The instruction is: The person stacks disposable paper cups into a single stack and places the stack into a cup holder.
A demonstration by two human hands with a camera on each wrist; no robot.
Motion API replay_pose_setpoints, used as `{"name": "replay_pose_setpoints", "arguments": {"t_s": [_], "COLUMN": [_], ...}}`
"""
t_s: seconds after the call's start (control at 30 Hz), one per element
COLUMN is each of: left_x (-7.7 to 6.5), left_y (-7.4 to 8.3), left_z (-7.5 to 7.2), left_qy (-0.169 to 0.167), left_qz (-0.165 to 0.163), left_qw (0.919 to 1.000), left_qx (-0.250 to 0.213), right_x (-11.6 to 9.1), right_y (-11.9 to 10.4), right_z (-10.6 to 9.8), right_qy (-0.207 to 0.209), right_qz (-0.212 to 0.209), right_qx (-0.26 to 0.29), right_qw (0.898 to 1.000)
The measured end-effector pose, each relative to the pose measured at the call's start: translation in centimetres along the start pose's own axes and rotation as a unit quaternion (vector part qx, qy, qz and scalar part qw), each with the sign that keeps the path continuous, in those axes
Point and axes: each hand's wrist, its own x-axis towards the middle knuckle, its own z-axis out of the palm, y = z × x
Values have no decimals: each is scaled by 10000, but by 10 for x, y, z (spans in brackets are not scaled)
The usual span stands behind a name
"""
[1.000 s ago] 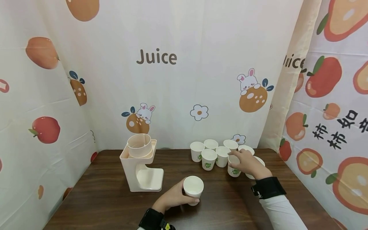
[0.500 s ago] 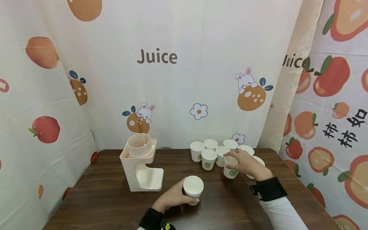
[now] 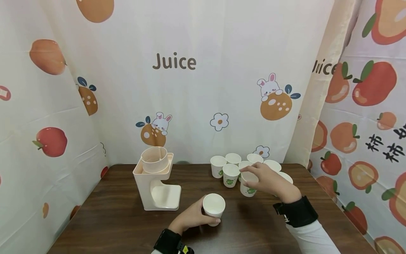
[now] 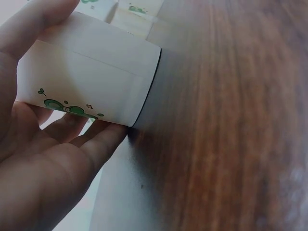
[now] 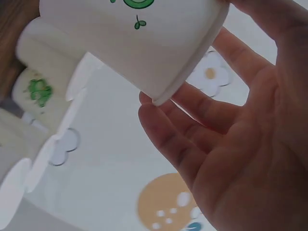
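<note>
My left hand point(image 3: 191, 217) grips a white paper cup point(image 3: 214, 206) upright near the front middle of the table, thumb on one side and fingers on the other. In the left wrist view this cup point(image 4: 91, 67) shows a green print, and its base meets the wood. At the front of a cup group, my right hand point(image 3: 271, 180) holds another paper cup point(image 3: 248, 191) near its rim. The right wrist view shows the fingers point(image 5: 168, 139) at the rim of that cup point(image 5: 139, 43). Whether its base touches the table I cannot tell.
Several more paper cups point(image 3: 230, 175) stand upright at the back right, close around my right hand. A cream juicer-like device point(image 3: 144, 190) with a round top container stands at the left. Fruit-printed curtains point(image 3: 203, 88) enclose the dark wooden table point(image 3: 120, 218).
My right hand has moved a little to the left, and the cup it holds has shifted left with it. The left hand and its cup stay in place.
</note>
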Motion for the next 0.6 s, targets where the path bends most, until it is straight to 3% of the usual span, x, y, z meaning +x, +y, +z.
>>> {"name": "replay_pose_setpoints", "arguments": {"t_s": [0.6], "left_x": [1], "left_y": [0], "left_z": [0], "left_qy": [7], "left_qz": [-32], "left_qw": [10000], "left_qx": [-67], "right_x": [-2], "right_y": [-53], "right_z": [-21], "right_qy": [475], "right_qz": [-792], "right_qx": [-32], "right_qw": [9957]}}
